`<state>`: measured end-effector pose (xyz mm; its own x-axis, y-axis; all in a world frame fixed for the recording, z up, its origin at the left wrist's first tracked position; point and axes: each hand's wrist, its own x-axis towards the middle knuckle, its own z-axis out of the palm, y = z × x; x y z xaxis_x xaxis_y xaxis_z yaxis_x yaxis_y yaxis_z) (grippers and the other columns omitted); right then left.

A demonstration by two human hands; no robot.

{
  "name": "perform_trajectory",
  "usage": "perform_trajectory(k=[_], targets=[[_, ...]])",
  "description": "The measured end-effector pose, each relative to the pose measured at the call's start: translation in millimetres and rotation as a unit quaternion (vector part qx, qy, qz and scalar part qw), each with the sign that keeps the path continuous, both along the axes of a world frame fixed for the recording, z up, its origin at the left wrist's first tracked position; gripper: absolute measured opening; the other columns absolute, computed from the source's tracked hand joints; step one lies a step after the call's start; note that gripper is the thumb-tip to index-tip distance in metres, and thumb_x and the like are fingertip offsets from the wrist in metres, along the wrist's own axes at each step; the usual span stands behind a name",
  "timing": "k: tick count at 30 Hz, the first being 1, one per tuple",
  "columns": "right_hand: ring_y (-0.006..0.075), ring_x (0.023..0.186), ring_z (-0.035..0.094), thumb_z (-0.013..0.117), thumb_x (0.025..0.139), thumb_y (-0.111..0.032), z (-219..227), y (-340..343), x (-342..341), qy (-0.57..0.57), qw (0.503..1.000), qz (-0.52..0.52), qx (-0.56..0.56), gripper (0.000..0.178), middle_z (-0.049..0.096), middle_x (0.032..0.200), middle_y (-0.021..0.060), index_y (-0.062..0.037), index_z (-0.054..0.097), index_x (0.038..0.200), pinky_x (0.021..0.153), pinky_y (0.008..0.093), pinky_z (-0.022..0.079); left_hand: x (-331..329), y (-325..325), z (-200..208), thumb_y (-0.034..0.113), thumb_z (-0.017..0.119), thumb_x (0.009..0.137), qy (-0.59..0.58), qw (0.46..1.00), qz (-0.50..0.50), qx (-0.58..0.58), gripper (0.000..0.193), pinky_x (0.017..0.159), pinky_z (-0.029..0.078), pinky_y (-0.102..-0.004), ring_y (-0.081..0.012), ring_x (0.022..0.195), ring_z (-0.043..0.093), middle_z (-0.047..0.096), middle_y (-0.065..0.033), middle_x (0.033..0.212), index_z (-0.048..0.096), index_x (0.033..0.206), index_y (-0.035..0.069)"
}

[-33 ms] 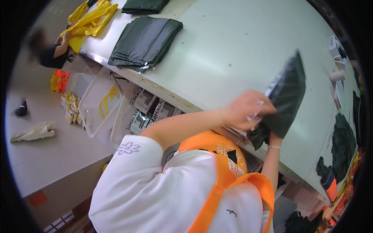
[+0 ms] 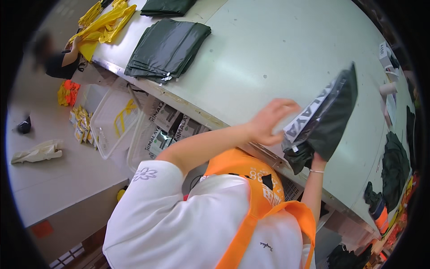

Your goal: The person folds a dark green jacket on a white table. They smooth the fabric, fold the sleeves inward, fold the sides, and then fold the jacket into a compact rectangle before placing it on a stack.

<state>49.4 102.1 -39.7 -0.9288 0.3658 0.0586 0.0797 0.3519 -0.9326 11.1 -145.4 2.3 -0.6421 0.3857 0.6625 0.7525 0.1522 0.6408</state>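
Floor, far left: a crumpled pale cloth [image 2: 36, 151] lay near a small dark object [image 2: 24, 125]. A stack of yellow packets [image 2: 80, 127] stood beside clear plastic bins [image 2: 114, 123] under the worktop edge, with an orange bundle [image 2: 68, 93] just above them.

Upper left: another person [image 2: 56, 58] in a dark top reached one hand to a heap of yellow garments [image 2: 105, 22] on the corner of the pale green worktop [image 2: 268, 49].

Worktop, left of centre: a pile of folded dark green bags [image 2: 168, 49] lay flat near the edge, a second dark pile [image 2: 165, 6] beyond it.

Centre: the wearer, in a white shirt and orange vest [image 2: 251, 201], raised both arms over the worktop edge. The left hand [image 2: 271, 121] was open, fingers spread, pressed against the clear-wrapped face of a dark green packed garment [image 2: 329, 116]. The right hand [image 2: 316, 158] gripped that packet from below at its lower end. The packet was held tilted upward, above the worktop's near edge.

Right: dark garments [image 2: 394, 163] lay heaped on the worktop, with a small white box [image 2: 384, 49] well apart toward the far end.
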Motion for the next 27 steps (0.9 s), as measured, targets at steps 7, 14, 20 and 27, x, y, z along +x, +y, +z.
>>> perform_trajectory(k=[7, 14, 20, 27], targets=[[0.0274, 0.101, 0.058, 0.067, 0.08, -0.029, -39, -12, -13, 0.117, 0.96, -0.14, -0.212, 0.04, 0.061, 0.111, 0.014, 0.001, 0.06, 0.105, 0.085, 0.0377, 0.046, -6, 13, -57, -0.004, 0.06, 0.074, -0.286, 0.958, 0.003, 0.013, 0.072, 0.099, 0.039, -0.0337, -0.0294, 0.115, 0.053, 0.051, -0.0181, 0.13, 0.036, 0.141, 0.009], [0.0264, 0.114, 0.052, 0.058, 0.086, -0.034, -13, -24, -66, -0.013, 0.99, -0.001, 0.138, 0.047, 0.056, 0.122, 0.0203, 0.0032, 0.057, 0.115, 0.095, 0.0349, 0.041, 40, 20, -69, -0.02, 0.037, 0.076, -0.336, 0.94, 0.038, 0.049, 0.08, 0.096, 0.038, -0.0276, -0.0251, 0.118, 0.052, 0.052, -0.0203, 0.13, 0.028, 0.146, 0.018], [0.0407, 0.107, 0.056, 0.052, 0.084, -0.052, 64, -79, -105, -0.245, 0.936, 0.185, 0.173, 0.067, 0.061, 0.106, 0.0308, 0.0041, 0.055, 0.119, 0.093, 0.0379, 0.042, 41, 39, -100, -0.007, 0.046, 0.086, -0.638, 0.696, 0.002, 0.328, 0.056, 0.091, 0.046, -0.0312, -0.0192, 0.107, 0.056, 0.055, -0.0055, 0.121, 0.037, 0.138, 0.013], [0.0334, 0.116, 0.051, 0.063, 0.081, -0.025, 105, -125, 2, 0.249, 0.814, 0.419, 0.315, 0.042, 0.055, 0.122, 0.0172, -0.0011, 0.058, 0.116, 0.1, 0.0462, 0.037, 37, -3, -10, 0.003, 0.051, 0.086, -0.592, 0.626, -0.006, 0.507, 0.036, 0.092, 0.048, -0.0328, -0.0202, 0.104, 0.058, 0.056, -0.0111, 0.116, 0.045, 0.121, 0.0]])
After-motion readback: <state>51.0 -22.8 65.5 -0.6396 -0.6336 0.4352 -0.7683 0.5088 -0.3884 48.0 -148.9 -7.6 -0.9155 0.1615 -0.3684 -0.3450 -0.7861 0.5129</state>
